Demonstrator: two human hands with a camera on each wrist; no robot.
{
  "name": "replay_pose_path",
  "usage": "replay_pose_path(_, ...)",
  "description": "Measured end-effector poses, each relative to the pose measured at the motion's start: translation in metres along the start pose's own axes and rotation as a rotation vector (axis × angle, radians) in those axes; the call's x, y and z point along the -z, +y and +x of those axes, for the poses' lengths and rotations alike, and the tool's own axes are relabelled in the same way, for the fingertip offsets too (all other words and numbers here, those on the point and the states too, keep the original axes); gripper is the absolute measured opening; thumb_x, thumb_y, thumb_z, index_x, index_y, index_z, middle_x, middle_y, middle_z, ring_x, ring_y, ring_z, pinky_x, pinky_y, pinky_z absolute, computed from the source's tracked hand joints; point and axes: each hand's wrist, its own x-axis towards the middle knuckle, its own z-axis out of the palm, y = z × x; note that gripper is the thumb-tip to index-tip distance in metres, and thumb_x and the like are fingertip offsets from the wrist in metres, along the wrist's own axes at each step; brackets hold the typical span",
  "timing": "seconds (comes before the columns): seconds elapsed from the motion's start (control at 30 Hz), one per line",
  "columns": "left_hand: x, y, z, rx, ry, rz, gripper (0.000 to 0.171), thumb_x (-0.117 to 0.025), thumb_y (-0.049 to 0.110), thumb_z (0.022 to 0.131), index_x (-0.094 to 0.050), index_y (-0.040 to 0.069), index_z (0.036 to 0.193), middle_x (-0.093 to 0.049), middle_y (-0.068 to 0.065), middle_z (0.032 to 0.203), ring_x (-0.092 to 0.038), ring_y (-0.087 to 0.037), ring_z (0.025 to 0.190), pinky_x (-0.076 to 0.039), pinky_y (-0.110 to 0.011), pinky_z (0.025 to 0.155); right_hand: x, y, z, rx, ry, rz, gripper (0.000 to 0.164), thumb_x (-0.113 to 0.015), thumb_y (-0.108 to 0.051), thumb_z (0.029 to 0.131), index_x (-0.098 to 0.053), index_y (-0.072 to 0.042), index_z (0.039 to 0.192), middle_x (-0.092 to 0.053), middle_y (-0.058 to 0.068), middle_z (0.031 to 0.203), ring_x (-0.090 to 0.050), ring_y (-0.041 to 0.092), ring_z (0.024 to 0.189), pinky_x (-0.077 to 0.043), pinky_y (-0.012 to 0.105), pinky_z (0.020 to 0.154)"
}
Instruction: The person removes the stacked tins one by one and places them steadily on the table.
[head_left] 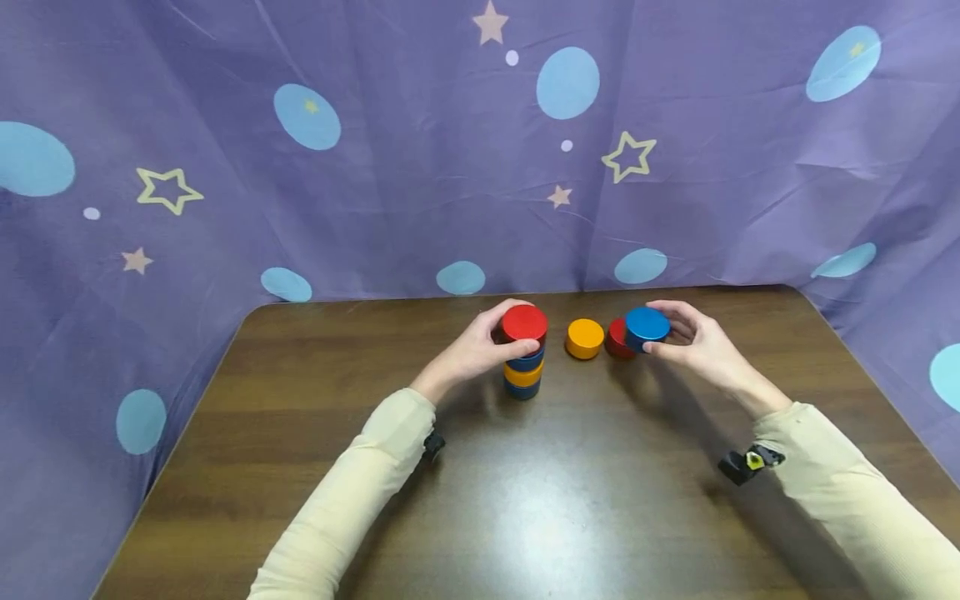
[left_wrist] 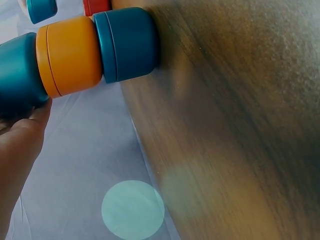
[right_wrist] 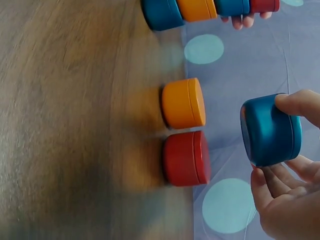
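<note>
Seven round lidded canisters are in view: three blue, two orange and two red. Four stand in one upright stack on the wood-grained counter. From the base up, these are the bottom blue canister, the stacked orange canister, the upper blue canister and the top red canister.

The left hand is at the top of the stack, its grip curled round the top red canister, with the thumb across the near side. The right hand holds the third blue canister off the counter, its grip pinching it between thumb and fingers.

Two canisters stand singly between stack and right hand: the loose orange canister, nearer the stack, and the loose red canister just beside it, a narrow gap between them. Behind the counter hangs one purple patterned cloth. Two pale sleeves cover the forearms.
</note>
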Motion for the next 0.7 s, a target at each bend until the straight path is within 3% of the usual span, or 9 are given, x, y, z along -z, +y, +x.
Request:
replay_pose_path(0.33,0.001,0.000,-0.001,0.011,-0.005,-0.003,0.047,-0.069,0.006,0.089,-0.050,0.002,0.132,-0.062,-0.012,0.114,-0.059,-0.022,0.101,-0.048,-0.034,0.090,0.007,0.010,0.000,-0.007,0.048,-0.011,0.052,-0.070,0.001,0.085,-0.048,-0.002,0.132,-0.053,0.004,0.124,-0.052,-0.002,0.108,-0.045,0.013,0.086)
replay_pose_path(0.53,0.001,0.000,-0.001,0.016,0.001,0.007,0.047,-0.070,0.008,0.088,-0.051,0.003,0.131,-0.063,-0.012,0.113,-0.060,-0.022,0.100,-0.049,-0.035,0.090,0.009,0.015,-0.001,-0.012,0.068,-0.040,0.057,-0.070,0.003,0.084,-0.042,0.008,0.134,-0.052,0.005,0.124,-0.051,-0.004,0.107,-0.045,0.012,0.085)
replay_pose_path(0.7,0.000,0.000,0.000,0.021,-0.004,0.009,0.046,-0.069,0.010,0.089,-0.051,0.004,0.131,-0.063,-0.010,0.113,-0.060,-0.021,0.100,-0.049,-0.034,0.089,0.011,0.023,-0.001,-0.020,0.087,-0.023,0.057,-0.069,0.005,0.084,-0.041,0.009,0.133,-0.053,-0.003,0.118,-0.052,-0.008,0.103,-0.046,0.011,0.082)
